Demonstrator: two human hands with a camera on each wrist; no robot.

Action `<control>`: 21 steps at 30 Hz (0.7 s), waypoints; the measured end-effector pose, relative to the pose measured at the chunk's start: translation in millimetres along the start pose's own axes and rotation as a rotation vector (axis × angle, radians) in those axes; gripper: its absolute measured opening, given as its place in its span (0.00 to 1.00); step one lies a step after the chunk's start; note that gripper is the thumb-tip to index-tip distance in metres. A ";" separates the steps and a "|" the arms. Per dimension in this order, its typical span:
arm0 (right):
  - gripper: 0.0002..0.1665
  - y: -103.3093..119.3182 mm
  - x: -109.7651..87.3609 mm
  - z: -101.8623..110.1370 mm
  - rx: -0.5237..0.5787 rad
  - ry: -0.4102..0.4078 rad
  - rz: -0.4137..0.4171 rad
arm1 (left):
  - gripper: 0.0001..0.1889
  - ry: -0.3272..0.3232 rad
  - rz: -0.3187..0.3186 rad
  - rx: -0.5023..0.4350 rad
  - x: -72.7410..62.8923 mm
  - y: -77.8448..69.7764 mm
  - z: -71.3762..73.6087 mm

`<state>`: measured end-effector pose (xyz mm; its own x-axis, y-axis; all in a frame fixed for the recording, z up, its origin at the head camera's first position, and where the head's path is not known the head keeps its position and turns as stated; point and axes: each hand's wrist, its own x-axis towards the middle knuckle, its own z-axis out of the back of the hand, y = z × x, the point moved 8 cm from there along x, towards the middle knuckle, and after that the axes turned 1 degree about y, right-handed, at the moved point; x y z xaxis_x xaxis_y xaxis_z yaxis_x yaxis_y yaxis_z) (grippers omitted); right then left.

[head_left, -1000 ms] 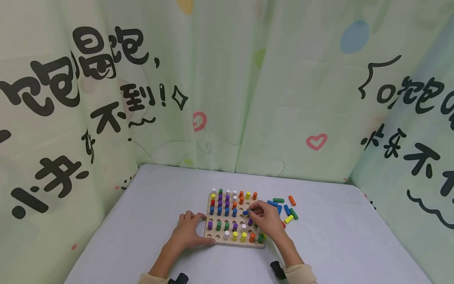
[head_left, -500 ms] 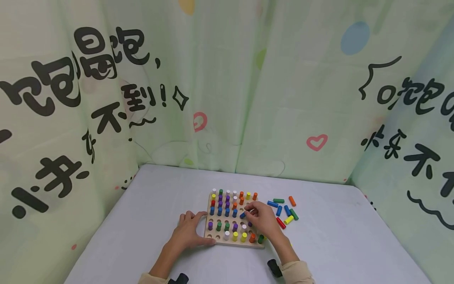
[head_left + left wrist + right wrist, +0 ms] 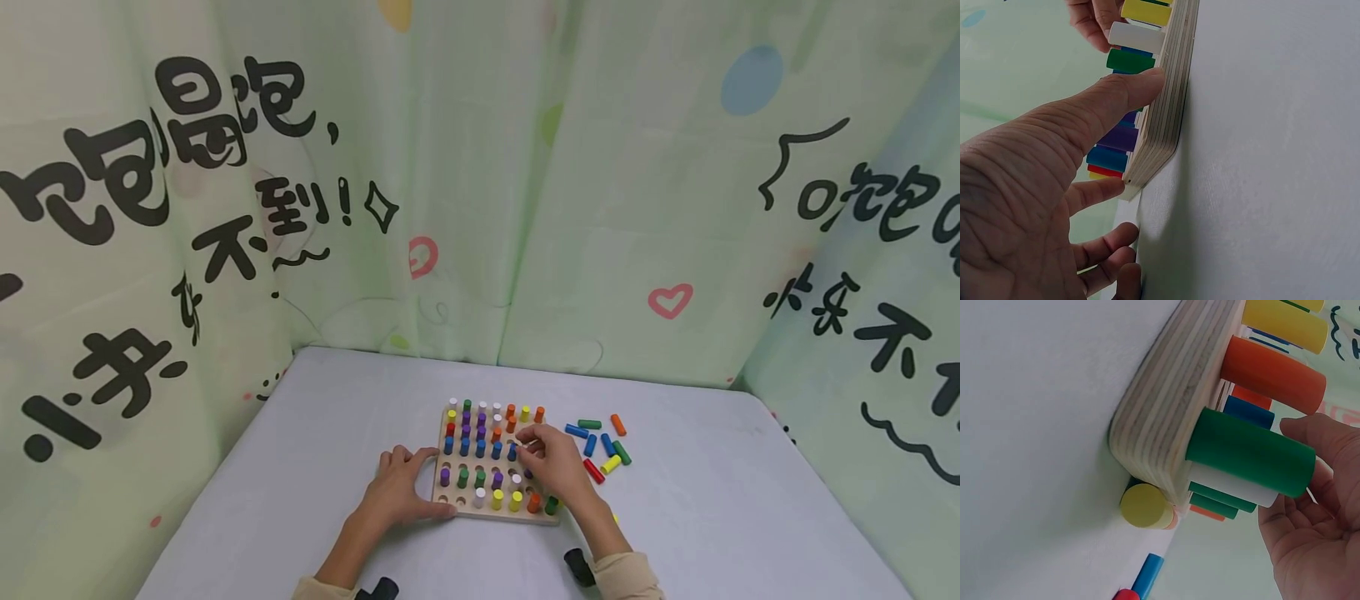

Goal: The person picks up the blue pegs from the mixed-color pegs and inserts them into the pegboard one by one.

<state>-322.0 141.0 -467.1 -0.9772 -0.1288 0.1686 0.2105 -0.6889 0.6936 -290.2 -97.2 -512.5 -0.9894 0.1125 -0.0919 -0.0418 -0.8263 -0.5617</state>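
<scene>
A wooden pegboard [image 3: 495, 514] bears rows of coloured pegs. In the head view my right hand [image 3: 558, 462] is over its right side, pinching the top of a blue peg [image 3: 512, 452], which stands upright at the right end of a row of blue pegs. My left hand [image 3: 397, 492] lies at the board's near left corner, fingers spread. Its thumb [image 3: 1141, 87] rests on the near edge in the left wrist view, and the index finger [image 3: 1100, 192] touches the left edge. A green peg [image 3: 1250, 453] stands close to the camera in the right wrist view.
Loose pegs lie right of the board, among them a red peg [image 3: 594, 471], a yellow peg [image 3: 611, 464] and an orange peg [image 3: 617, 424]. A yellow peg [image 3: 1144, 506] lies close against the board's side. Curtains [image 3: 585, 208] hang behind the white table [image 3: 712, 500].
My right hand has moved slightly left and nearer, and the blue peg has gone from tilted to upright in the board. The left hand has stayed in place.
</scene>
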 end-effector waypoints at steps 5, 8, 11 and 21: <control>0.08 0.4 -3.5 2.9 0.005 -0.011 0.006 | 0.49 0.001 -0.007 0.003 -1.0 -1.6 1.9; 0.08 -0.3 -5.9 6.1 0.004 -0.027 0.001 | 0.49 0.003 -0.003 -0.005 -0.9 -1.6 1.7; 0.09 -1.0 -8.5 10.9 0.005 -0.050 -0.002 | 0.49 0.000 -0.004 -0.005 -0.8 -1.5 1.5; 0.08 -14.0 -11.7 28.4 -0.019 -0.136 -0.022 | 0.49 0.008 0.001 -0.011 -0.5 -0.8 -0.6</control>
<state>-312.7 172.4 -458.9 -0.9687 -0.0158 0.2477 0.1867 -0.7040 0.6852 -289.6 -96.3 -512.5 -0.9882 0.1163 -0.0993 -0.0393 -0.8205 -0.5703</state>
